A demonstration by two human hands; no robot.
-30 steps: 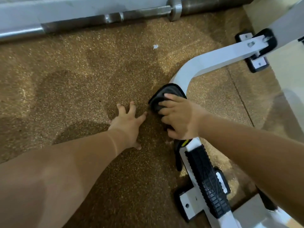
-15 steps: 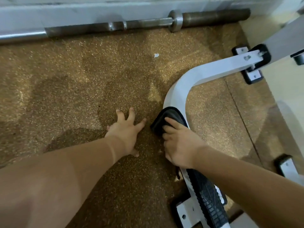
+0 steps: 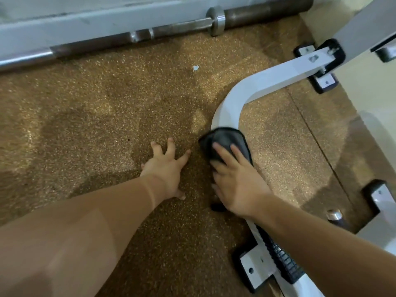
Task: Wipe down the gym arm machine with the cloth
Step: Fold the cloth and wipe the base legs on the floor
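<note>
The gym machine's white base frame (image 3: 246, 93) curves across the floor on the right. A dark grey cloth (image 3: 225, 137) lies over the frame just below the bend. My right hand (image 3: 235, 181) presses on the cloth with fairly straight fingers, and its palm covers the frame behind the cloth. My left hand (image 3: 165, 170) rests flat on the brown speckled floor just left of the cloth, fingers spread, holding nothing. A black ribbed tread (image 3: 280, 260) on the frame shows below my right forearm.
A steel barbell (image 3: 171, 28) lies along the wall at the top. Black-edged foot plates of the frame sit at the upper right (image 3: 321, 82), right (image 3: 379, 196) and bottom (image 3: 250, 269). A small white scrap (image 3: 195, 67) lies on the floor.
My right hand's fingers have straightened out over the cloth, which has slid slightly down the frame below the bend. My left hand stays planted on the floor.
</note>
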